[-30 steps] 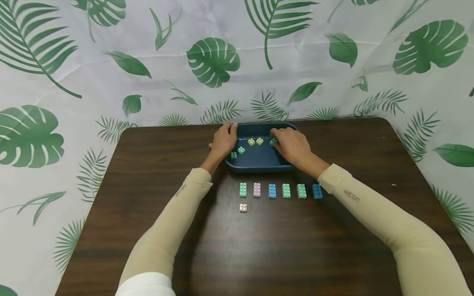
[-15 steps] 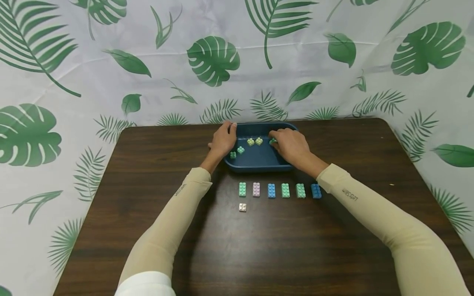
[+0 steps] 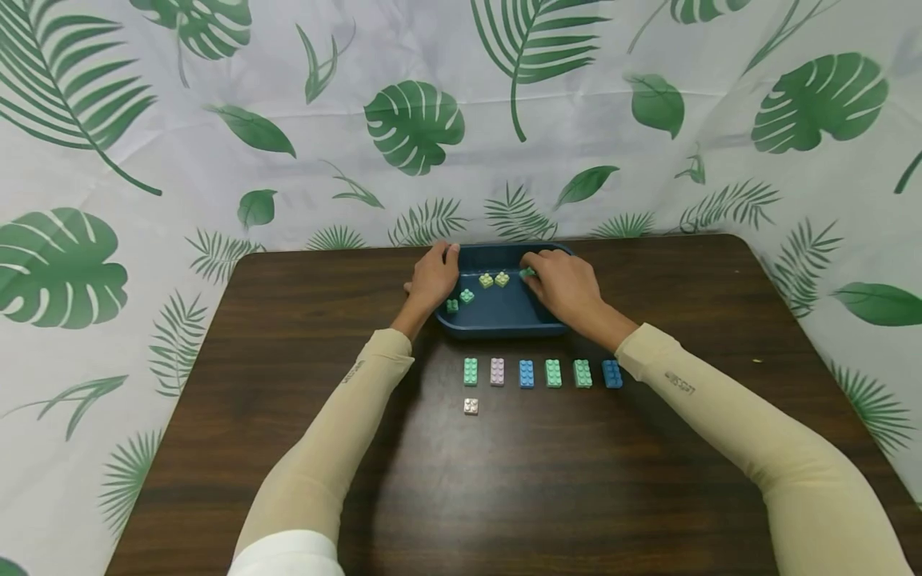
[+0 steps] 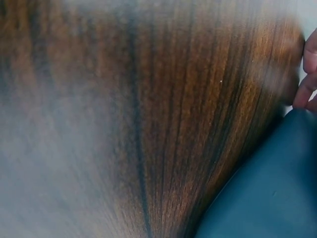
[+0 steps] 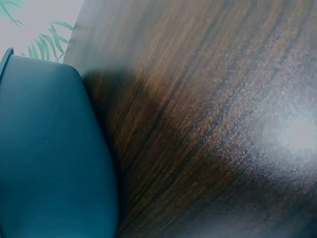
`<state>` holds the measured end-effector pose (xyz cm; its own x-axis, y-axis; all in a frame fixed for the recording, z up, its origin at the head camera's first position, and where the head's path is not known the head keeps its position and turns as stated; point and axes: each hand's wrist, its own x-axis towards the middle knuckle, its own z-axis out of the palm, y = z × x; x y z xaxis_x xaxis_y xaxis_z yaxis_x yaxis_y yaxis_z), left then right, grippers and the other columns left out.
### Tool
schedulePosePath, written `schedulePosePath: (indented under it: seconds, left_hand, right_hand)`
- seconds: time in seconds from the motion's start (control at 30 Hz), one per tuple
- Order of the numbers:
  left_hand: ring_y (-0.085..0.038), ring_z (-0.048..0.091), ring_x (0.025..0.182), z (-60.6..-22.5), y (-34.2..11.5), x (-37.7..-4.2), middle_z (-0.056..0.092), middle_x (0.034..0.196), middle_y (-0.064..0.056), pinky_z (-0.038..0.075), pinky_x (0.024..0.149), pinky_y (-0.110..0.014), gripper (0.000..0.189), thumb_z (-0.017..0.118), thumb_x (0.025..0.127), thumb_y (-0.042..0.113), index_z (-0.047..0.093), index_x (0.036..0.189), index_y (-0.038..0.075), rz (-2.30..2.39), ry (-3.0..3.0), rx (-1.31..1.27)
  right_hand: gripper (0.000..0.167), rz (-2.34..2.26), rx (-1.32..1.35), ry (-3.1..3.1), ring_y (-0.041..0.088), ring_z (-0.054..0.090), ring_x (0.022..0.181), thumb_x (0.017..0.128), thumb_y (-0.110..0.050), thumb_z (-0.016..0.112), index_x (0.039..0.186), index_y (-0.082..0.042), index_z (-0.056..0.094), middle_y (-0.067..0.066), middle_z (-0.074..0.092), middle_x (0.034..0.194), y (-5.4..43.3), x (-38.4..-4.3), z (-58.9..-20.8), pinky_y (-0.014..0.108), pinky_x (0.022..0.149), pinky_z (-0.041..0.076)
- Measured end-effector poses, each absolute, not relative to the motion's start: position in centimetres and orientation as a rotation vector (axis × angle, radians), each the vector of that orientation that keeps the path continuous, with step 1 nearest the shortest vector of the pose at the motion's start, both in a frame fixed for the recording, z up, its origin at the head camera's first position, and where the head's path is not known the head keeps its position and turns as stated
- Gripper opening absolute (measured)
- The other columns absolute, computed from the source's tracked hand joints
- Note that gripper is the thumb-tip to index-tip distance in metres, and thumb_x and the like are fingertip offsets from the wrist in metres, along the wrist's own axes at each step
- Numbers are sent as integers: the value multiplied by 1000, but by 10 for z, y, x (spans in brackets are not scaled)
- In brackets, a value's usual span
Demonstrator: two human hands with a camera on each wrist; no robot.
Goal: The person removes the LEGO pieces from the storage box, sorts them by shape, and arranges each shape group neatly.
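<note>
A dark blue tray [image 3: 497, 318] stands near the table's back edge. My left hand [image 3: 432, 278] grips its left rim; in the left wrist view fingertips [image 4: 310, 55] show beside the tray's outer wall [image 4: 267, 193]. Inside the tray's right part, my right hand [image 3: 567, 286] pinches a small green toy brick [image 3: 527, 272], partly covered by the fingers. Two yellow bricks [image 3: 487, 280] lie together in the tray's middle. A light green brick [image 3: 467, 296] and a darker green one [image 3: 452, 306] lie close to my left hand.
In front of the tray runs a row of longer bricks: green [image 3: 471, 372], pink [image 3: 497, 371], blue [image 3: 527, 374], two more green [image 3: 553, 374] and darker blue [image 3: 612, 374]. One small beige-pink brick [image 3: 471, 406] lies below the row's left end. A leaf-print cloth [image 3: 302, 176] hangs behind the table.
Both hands stay at the tray. The green brick at my right fingertips shifts slightly; the whole view has drifted a little with the head.
</note>
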<state>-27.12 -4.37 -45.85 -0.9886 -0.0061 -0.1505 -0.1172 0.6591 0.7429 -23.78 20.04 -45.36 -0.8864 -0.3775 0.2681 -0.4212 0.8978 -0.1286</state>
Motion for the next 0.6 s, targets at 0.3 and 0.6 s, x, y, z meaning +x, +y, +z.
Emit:
schedulePosePath:
  seconds: [0.3,0.6]
  left_hand:
    - [-35,61,128,-462,-41,-267,66,123,-10,26,112,-75,37,35,115,48,58,124,20,1231,2726,-106]
    - [-34,61,116,-456,-45,-268,62,110,-10,27,106,-73,38,35,115,49,57,118,19,1260,2730,-79]
  right_hand:
    - [24,258,660,-2734,25,69,79,97,-26,80,119,-18,75,5,77,97,201,-223,-441,39,58,53]
    - [26,330,799,-2622,21,72,83,99,-32,76,120,-16,74,3,78,103,180,-194,-419,38,60,56]
